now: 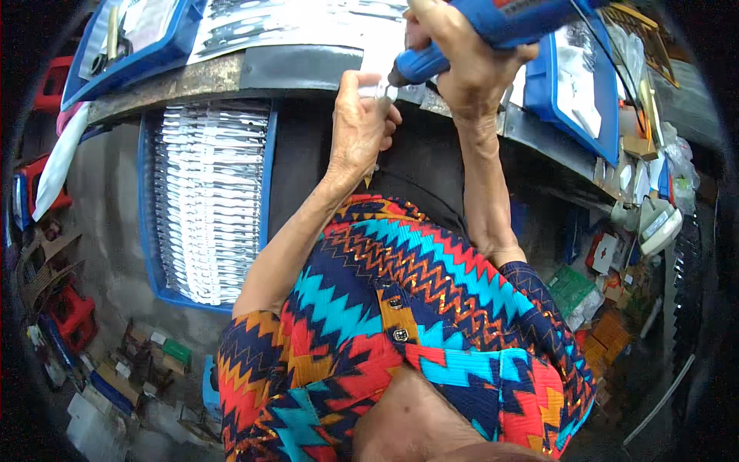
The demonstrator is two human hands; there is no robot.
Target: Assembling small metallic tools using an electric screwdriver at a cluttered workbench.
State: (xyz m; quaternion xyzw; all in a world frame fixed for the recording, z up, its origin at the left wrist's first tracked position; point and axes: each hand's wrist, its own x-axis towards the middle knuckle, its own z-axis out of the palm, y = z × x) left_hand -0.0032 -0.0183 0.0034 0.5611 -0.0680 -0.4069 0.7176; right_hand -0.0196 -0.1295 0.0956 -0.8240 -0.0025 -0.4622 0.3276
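Observation:
My right hand (pixel 471 73) is wrapped round a blue corded power tool (pixel 493 21), which looks like an electric screwdriver or drill. Its dark nose points left and down toward my left hand (pixel 358 127). The fingers of my left hand are closed on a small shiny metal part (pixel 385 91) at the front edge of the bench, right at the tool's nose. My fingers and the glare hide the part's exact shape and the point where the tool meets it.
A blue crate (pixel 271 177) with rows of shiny metal parts stands below the bench at the left. More such parts lie on the bench (pixel 300 21). Blue trays sit at the left (pixel 135 65) and right (pixel 608 150). A black cord (pixel 596 38) hangs at the right.

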